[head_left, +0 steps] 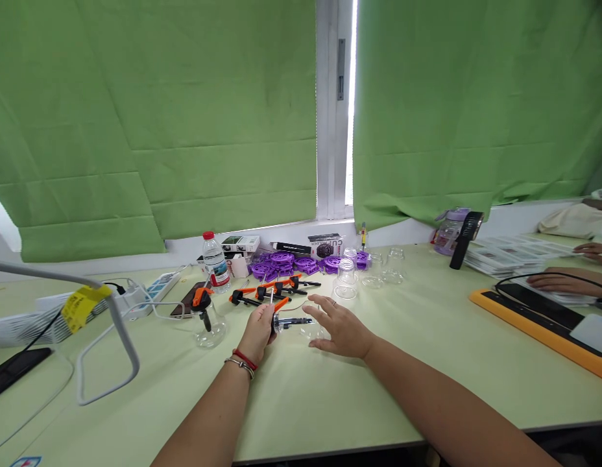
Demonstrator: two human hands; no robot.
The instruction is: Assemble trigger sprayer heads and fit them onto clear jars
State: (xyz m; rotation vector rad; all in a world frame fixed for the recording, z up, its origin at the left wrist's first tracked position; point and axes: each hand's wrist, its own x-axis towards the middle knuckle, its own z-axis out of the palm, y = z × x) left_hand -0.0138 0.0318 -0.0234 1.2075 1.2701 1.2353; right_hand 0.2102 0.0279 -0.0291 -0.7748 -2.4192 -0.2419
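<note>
Orange-and-black plastic pump top held sideways, near middle of the pale green table, dark stem pointing right.
Long axis runs left-right; left hand pinches its head; right hand's spread fingers curve around a clear bottle, grip unclear.

1. Centre: the clear jar looks smooth and glossy; glass or hard plastic, difficult to tell at this size.
2. Just above and left of centre: black-and-orange tops, smooth plastic.
3. Behind those: purple discs, matt plastic.
4. Left of centre: bottle, thin glossy plastic.
5. Upper frame: green blinds, matt, creased, cloth-like.
6. Lower frame: tabletop, smooth, faint sheen.
</note>
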